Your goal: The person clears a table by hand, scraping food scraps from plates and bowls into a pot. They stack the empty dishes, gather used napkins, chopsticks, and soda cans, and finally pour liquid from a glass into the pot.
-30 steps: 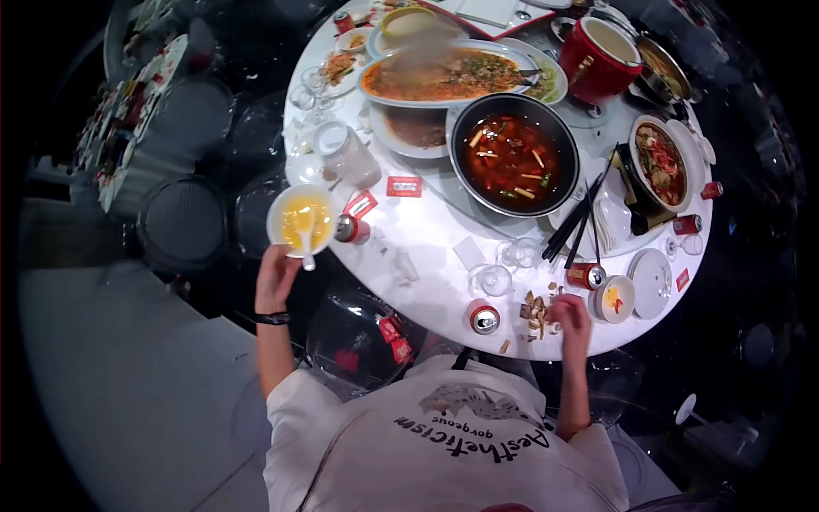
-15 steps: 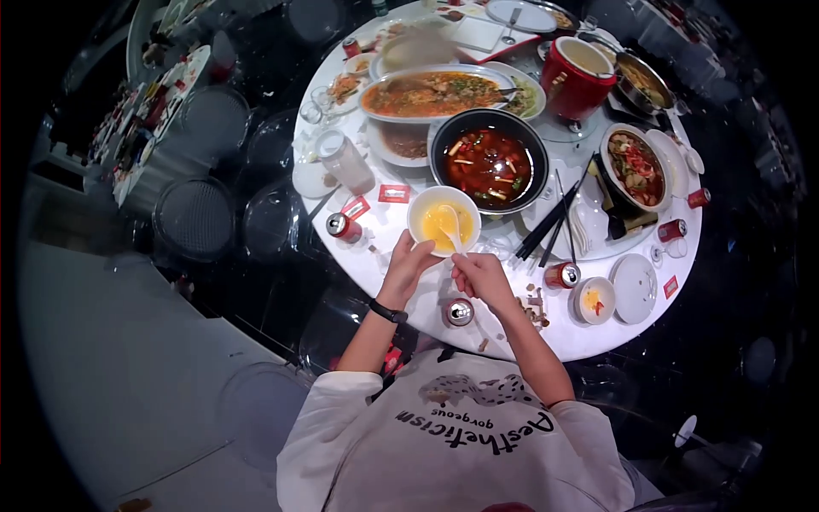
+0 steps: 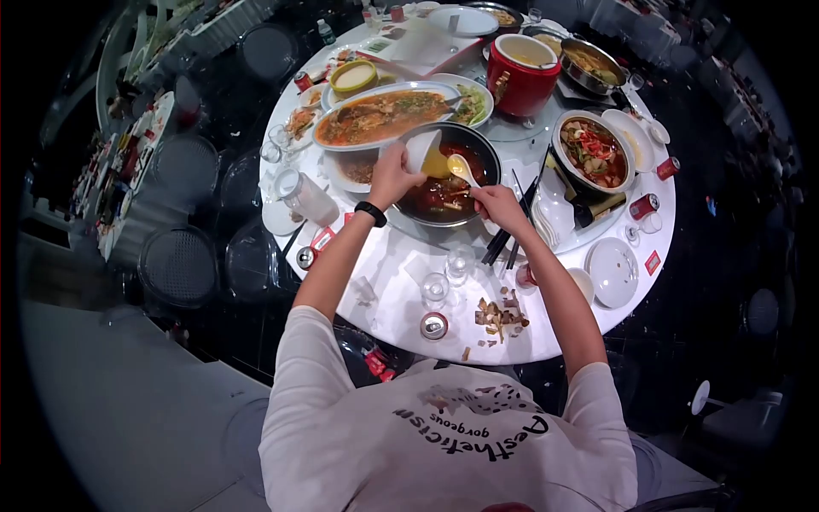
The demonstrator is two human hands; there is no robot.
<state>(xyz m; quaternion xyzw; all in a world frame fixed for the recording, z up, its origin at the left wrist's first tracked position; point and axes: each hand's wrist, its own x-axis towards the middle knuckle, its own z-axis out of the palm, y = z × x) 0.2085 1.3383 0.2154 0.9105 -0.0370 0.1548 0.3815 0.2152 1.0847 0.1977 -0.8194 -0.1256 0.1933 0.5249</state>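
My left hand [image 3: 395, 177] grips a small white bowl [image 3: 421, 148], tilted over the large dark-rimmed bowl [image 3: 490, 147] of red-brown broth. Yellow soup [image 3: 437, 163] shows at the tilted bowl's lower edge, over the broth. In my right hand [image 3: 500, 207] is a white soup spoon [image 3: 461, 168] by its handle, its yellow-filled scoop beside the small bowl. Behind them lies a long oval platter [image 3: 375, 118] of food in orange sauce. Black chopsticks [image 3: 497, 246] rest just below my right hand.
A red pot [image 3: 519, 84] stands at the back, with a bowl of red-topped food [image 3: 595, 152] on the right. Near me are a drink can [image 3: 434, 325], two clear glasses [image 3: 435, 291] and food scraps [image 3: 502, 317]. A pitcher [image 3: 305, 198] stands at left.
Both hands have moved forward from the table's near side to over the large dark-rimmed bowl. The small bowl has gone from level to tilted, and the spoon has come out of it.
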